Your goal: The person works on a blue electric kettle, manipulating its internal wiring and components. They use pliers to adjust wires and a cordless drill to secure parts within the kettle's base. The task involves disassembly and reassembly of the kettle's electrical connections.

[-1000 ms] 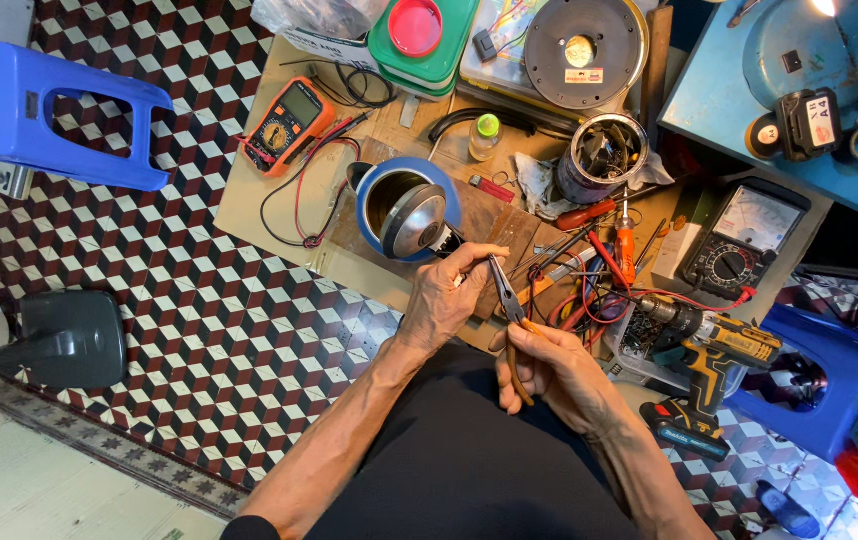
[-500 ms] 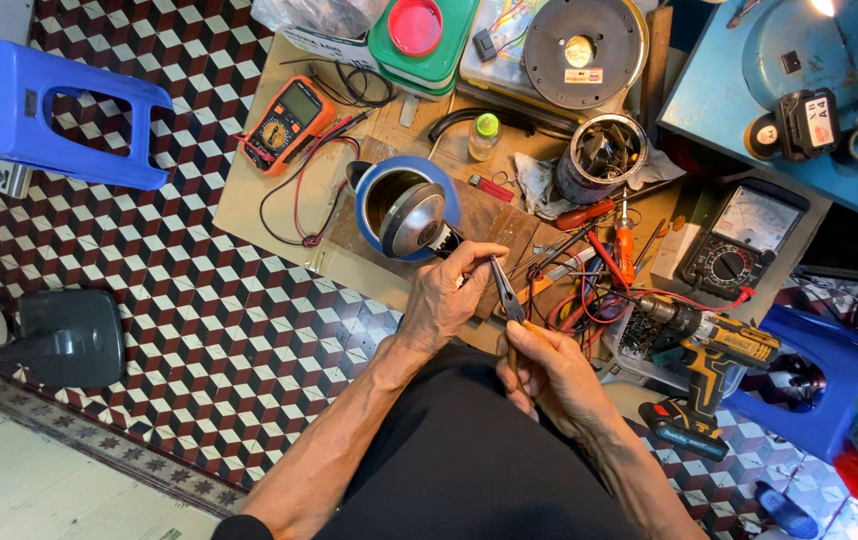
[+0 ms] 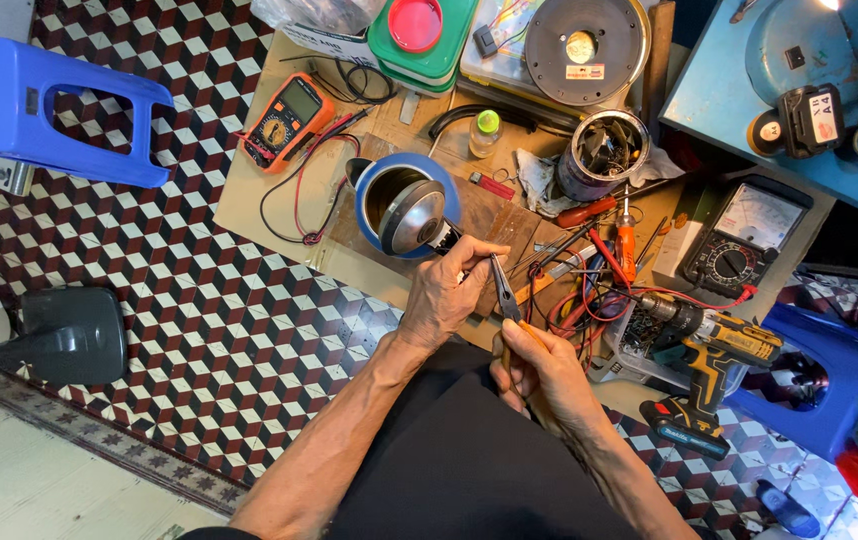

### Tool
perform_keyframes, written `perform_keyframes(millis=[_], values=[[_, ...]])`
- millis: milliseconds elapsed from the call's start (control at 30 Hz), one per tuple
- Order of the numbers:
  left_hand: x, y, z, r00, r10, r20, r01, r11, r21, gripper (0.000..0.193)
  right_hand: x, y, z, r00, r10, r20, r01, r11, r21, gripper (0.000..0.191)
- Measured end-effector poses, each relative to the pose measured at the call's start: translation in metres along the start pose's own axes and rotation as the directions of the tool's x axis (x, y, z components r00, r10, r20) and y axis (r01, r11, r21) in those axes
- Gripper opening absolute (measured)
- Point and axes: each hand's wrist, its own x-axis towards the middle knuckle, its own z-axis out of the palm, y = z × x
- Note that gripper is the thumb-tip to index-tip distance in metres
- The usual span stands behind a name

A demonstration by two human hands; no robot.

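Low wooden table (image 3: 279, 215) on a checkered tile floor (image 3: 199, 330), cluttered. Blue plastic stool (image 3: 44, 100) off the table's left edge, second blue stool (image 3: 829, 380) at its right side, dark fan base (image 3: 74, 335) on the floor at lower left. Round metal disc (image 3: 586, 47) at the far edge, green container with red lid (image 3: 421, 35) just left of it. Blue electric kettle (image 3: 404, 205), lid open, sits mid-table, just beyond the left hand. Yellow-black cordless drill (image 3: 709, 345) at the near right corner. Orange multimeter (image 3: 287, 120) toward the far left corner, red and black leads trailing from it. Analog meter (image 3: 744, 235) on the right edge. Metal can of parts (image 3: 604, 150) right of the kettle, screwdrivers (image 3: 624, 235) and loose wires near it.

Left hand (image 3: 446, 295) at the near edge by the kettle, fingers pinched closed on something small at the plier tips; too small to tell what. Right hand (image 3: 539, 365) lower, just off the near edge, closed around the handles of needle-nose pliers (image 3: 504, 290), tips pointing up toward the left fingertips. Hands close together, both over the person's dark lap.
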Motion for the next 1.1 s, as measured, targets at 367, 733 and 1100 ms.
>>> perform_keyframes(millis=[367, 733, 1100], values=[[0.001, 0.001, 0.001, 0.999, -0.039, 0.003, 0.038, 0.997, 0.064, 0.016, 0.001, 0.005, 0.002, 0.999, -0.009, -0.043, 0.009, 1.000, -0.006, 0.038], [0.002, 0.000, 0.001, 0.998, -0.055, -0.003, 0.055, 0.997, 0.062, 0.016, 0.003, 0.006, -0.001, 0.999, -0.009, -0.047, 0.008, 1.000, -0.018, 0.038], [0.005, 0.006, 0.000, 0.997, -0.081, -0.005, 0.081, 0.994, 0.068, 0.016, 0.000, -0.010, -0.005, 0.995, 0.047, 0.086, -0.052, 0.997, 0.060, 0.038]])
